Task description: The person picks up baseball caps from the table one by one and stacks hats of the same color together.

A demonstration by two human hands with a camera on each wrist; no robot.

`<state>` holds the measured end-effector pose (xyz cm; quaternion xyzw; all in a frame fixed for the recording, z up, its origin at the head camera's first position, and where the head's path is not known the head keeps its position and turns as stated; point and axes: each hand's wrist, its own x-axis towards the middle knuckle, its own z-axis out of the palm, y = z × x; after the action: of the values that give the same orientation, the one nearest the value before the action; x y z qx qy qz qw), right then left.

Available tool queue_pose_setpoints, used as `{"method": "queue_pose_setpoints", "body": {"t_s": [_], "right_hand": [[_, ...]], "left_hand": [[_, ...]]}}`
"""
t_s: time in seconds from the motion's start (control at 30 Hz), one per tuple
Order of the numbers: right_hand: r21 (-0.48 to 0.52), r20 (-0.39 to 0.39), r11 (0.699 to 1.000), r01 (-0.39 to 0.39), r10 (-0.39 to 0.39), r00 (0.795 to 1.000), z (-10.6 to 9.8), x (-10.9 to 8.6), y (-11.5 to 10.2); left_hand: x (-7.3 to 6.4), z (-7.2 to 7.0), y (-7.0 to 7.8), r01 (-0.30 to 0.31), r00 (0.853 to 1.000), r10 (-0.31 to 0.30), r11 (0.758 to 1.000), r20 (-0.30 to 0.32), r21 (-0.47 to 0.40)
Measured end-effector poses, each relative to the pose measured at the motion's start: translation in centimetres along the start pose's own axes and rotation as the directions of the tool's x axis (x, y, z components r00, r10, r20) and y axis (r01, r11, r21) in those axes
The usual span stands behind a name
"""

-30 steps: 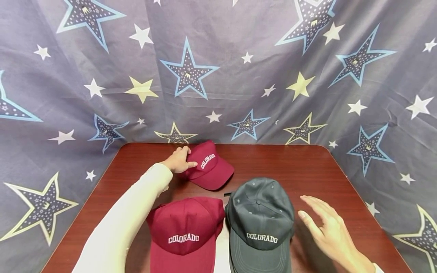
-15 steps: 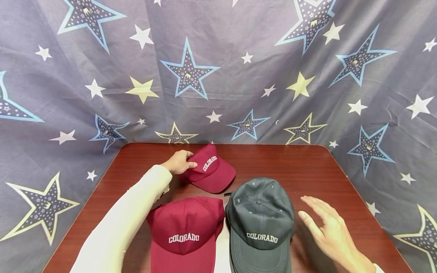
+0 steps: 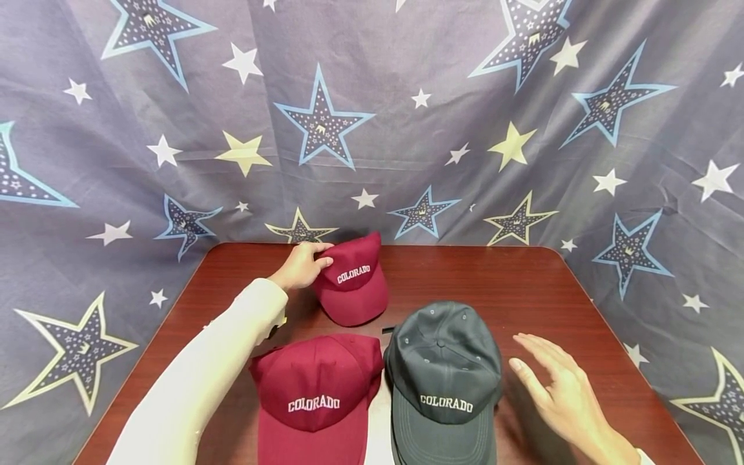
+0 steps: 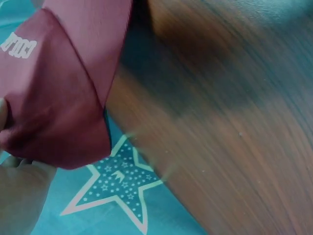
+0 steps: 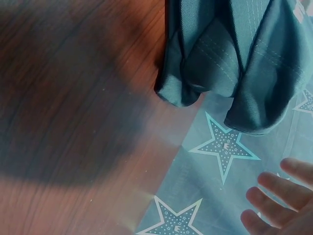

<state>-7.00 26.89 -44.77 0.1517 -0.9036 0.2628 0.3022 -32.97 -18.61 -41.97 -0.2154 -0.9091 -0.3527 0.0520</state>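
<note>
At the far edge of the table my left hand (image 3: pixel 302 266) pinches the left side of a small maroon cap (image 3: pixel 352 278) with COLORADO lettering, its brim facing me. The left wrist view shows the thumb and fingers gripping that cap's crown (image 4: pixel 54 107). Nearer to me lies another maroon cap (image 3: pixel 316 384), also lettered COLORADO. Beside it on the right is a dark grey-green cap (image 3: pixel 444 361), which appears to lie over more caps. My right hand (image 3: pixel 560 394) hovers to the right of the dark cap, fingers extended, apart from it and holding nothing.
The reddish-brown wooden table (image 3: pixel 465 274) ends at a grey star-patterned cloth (image 3: pixel 372 129) that hangs behind and at both sides. A pale strip (image 3: pixel 379 426) shows between the two nearer caps.
My left hand has lifted and turned the far maroon cap, so its brim now faces more toward me and its lettering is nearly level. My right hand and the nearer caps have stayed put.
</note>
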Motion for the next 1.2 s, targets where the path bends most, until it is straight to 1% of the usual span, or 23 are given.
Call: {"method": "queue_pose_setpoints", "body": {"t_s": [0.13, 0.27, 0.43, 0.6, 0.7, 0.8, 0.93, 1.07, 1.2], "right_hand": [[0.008, 0.0, 1.0, 0.0, 0.0, 1.0, 0.1, 0.0, 0.0], [0.013, 0.002, 1.0, 0.003, -0.003, 1.0, 0.2, 0.0, -0.1], [0.012, -0.001, 1.0, 0.011, -0.011, 1.0, 0.2, 0.0, -0.1], [0.014, 0.001, 1.0, 0.013, -0.013, 1.0, 0.1, 0.1, -0.2], [0.019, 0.0, 1.0, 0.016, -0.016, 1.0, 0.1, 0.1, -0.3], [0.023, -0.007, 0.999, 0.023, -0.023, 1.0, 0.0, 0.1, -0.3], [0.022, -0.011, 0.999, 0.026, -0.025, 1.0, -0.1, 0.0, -0.3], [0.021, -0.01, 1.0, 0.023, -0.022, 1.0, -0.2, 0.0, -0.3], [0.032, -0.033, 0.998, 0.052, -0.051, 0.998, -0.2, 0.1, -0.4]], "left_hand": [[-0.1, -1.0, 0.3, -0.026, 0.998, 0.025, 1.0, -0.052, -0.012], [-0.3, -2.4, 0.9, -0.025, 0.996, 0.022, 0.999, -0.089, -0.027], [-0.7, -4.2, 2.0, -0.007, 0.993, -0.001, 0.997, -0.115, -0.076], [-1.0, -6.1, 3.2, -0.029, 0.986, 0.015, 0.996, -0.167, -0.081], [-1.3, -7.1, 3.9, -0.039, 0.983, 0.019, 0.993, -0.183, -0.107], [-1.5, -8.0, 4.6, -0.041, 0.985, 0.013, 0.986, -0.171, -0.161], [-1.9, -8.9, 5.7, -0.032, 0.993, 0.005, 0.972, -0.117, -0.234], [-2.4, -9.4, 6.7, -0.043, 0.997, 0.026, 0.964, -0.067, -0.262], [-3.2, -9.7, 7.5, -0.067, 0.998, 0.064, 0.959, -0.021, -0.276]]}}
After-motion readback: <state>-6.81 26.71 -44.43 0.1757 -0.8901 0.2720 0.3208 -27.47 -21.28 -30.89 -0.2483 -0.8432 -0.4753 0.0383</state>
